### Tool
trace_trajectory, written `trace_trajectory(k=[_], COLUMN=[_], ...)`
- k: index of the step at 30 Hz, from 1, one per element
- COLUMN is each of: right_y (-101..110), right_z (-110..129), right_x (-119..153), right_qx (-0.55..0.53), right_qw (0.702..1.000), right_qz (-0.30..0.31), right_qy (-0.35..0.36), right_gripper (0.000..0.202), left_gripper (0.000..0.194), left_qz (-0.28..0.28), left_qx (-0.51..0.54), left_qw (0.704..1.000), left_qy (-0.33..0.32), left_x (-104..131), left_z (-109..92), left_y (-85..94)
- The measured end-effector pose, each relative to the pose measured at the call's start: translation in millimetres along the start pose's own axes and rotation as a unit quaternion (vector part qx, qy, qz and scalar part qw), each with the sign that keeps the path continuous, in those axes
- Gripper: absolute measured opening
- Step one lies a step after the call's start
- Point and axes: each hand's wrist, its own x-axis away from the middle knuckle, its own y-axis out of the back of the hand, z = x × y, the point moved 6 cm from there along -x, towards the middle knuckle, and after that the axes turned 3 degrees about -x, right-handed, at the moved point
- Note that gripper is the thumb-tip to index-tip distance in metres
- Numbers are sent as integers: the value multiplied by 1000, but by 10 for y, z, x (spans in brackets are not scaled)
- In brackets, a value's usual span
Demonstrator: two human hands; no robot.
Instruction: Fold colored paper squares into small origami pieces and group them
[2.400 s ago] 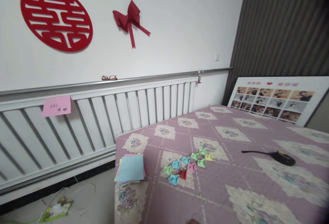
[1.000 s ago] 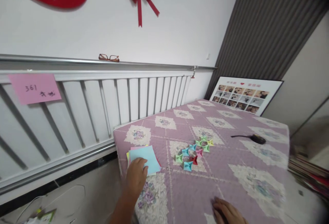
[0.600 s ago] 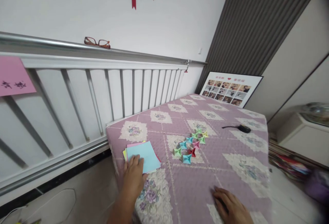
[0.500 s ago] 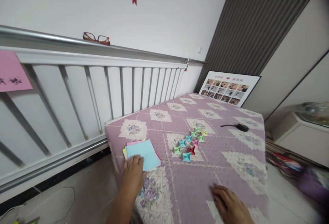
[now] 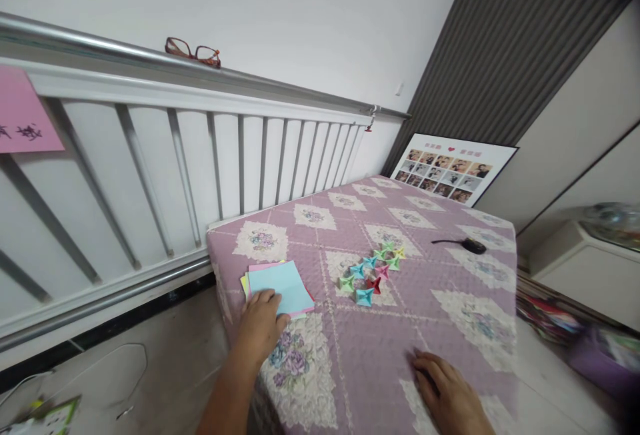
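Observation:
A stack of coloured paper squares (image 5: 287,285), light blue on top, lies at the left of the flowered cloth. My left hand (image 5: 263,325) rests at its lower left corner, fingertips on the paper and thumb apart from the fingers. To the right, my right hand (image 5: 447,392) lies low on the cloth with its fingers curved and nothing visible in them. Between and beyond the hands stand several small folded paper pieces, among them a blue one (image 5: 365,296), a red one (image 5: 373,285), a pink one (image 5: 382,272) and a green one (image 5: 346,283).
The purple cloth (image 5: 370,355) covers the table. A black corded object (image 5: 473,246) lies at its right. Glasses (image 5: 193,52) rest on a pipe above the white radiator (image 5: 255,155). A photo board (image 5: 453,168) leans behind the table.
The camera view has shifted slightly, tilting downward. My left hand is still at the paper stack, its thumb now showing more clearly. My right hand has hardly moved.

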Motion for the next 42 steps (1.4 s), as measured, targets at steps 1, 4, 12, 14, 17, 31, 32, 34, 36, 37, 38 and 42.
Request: trace_trajectory(k=[1, 4, 12, 14, 17, 31, 32, 34, 36, 37, 38, 42], right_y=[-1, -3, 5, 18, 29, 31, 34, 41, 49, 54, 58, 58], right_z=[-1, -4, 8, 17, 30, 29, 33, 44, 57, 62, 66, 70], right_x=[0, 0, 2, -1, -5, -13, -16, -23, -29, -32, -34, -37], right_qx=[0, 2, 8, 6, 3, -4, -5, -7, -9, -10, -10, -8], right_qw=[1000, 1000, 1000, 1000, 1000, 1000, 1000, 1000, 1000, 1000, 1000, 1000], right_qz=[1, 0, -4, -8, -4, 4, 2, -1, -4, -6, -7, -3], right_qy=[0, 3, 5, 6, 6, -11, -10, -8, -7, -9, -10, -12], right_gripper=[27, 27, 26, 27, 26, 26, 26, 26, 27, 27, 27, 28], left_gripper=[43, 41, 34, 32, 29, 18, 16, 13, 12, 15, 19, 33], left_qz=[-1, -6, -50, -48, -52, -34, -34, -40, -48, -50, -53, -53], left_qx=[1, 3, 26, 21, 15, 38, 40, 48, 60, 66, 72, 79], left_qw=[1000, 1000, 998, 998, 996, 995, 995, 995, 995, 995, 995, 995], left_qy=[0, -3, 8, 43, 73, 90, 87, 76, 59, 51, 43, 24], left_x=[-9, -41, -112, -121, -123, -93, -89, -83, -78, -75, -73, -66], left_z=[14, 56, 56, 82, 115, 116, 120, 131, 139, 141, 141, 126], left_y=[-13, -61, 11, 34, 61, 65, 60, 48, 34, 28, 24, 30])
